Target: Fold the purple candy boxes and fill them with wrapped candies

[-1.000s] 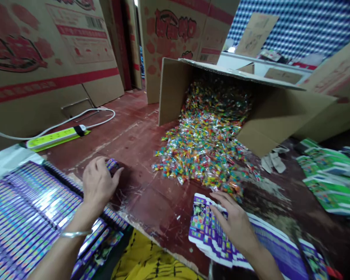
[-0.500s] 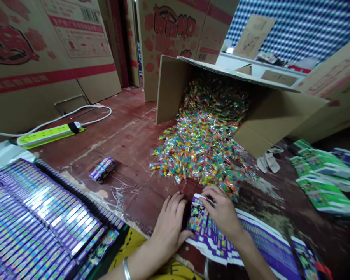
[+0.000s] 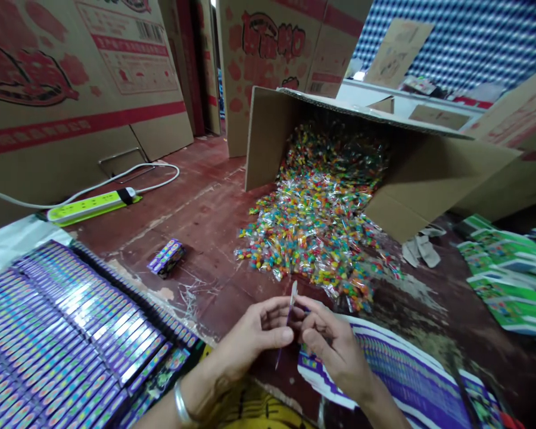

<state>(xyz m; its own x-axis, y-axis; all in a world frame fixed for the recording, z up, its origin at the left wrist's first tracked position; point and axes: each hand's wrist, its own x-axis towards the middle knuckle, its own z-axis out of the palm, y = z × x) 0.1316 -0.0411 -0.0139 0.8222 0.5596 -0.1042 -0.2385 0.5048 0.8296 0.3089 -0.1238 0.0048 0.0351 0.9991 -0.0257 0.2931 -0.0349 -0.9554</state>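
Observation:
Between my hands a flat folded purple carton (image 3: 293, 292) stands nearly edge-on, its pale end up. My left hand (image 3: 261, 330) grips it from the left, thumb towards me. From the other side, the fingers of my right hand (image 3: 333, 345) close on it and hide part of it. Under and beside my right hand lies a fanned row of flat purple cartons (image 3: 397, 363). Just beyond both hands spreads a heap of small clear packets of colourful candy (image 3: 304, 238), spilling from a cardboard box (image 3: 438, 173) on its side.
Rows of filled purple cartons (image 3: 67, 322) stand at left. Two or so small purple boxes (image 3: 167, 256) sit on the red-brown surface (image 3: 218, 208). A power strip (image 3: 92, 205) with a white cable lies behind. Green flat cartons (image 3: 502, 286) are at right; large cardboard boxes (image 3: 129, 77) stand behind.
My right hand has lifted a flat carton off the fanned row and brought it left. My left hand has risen from the surface and now holds it too. The view shifted slightly.

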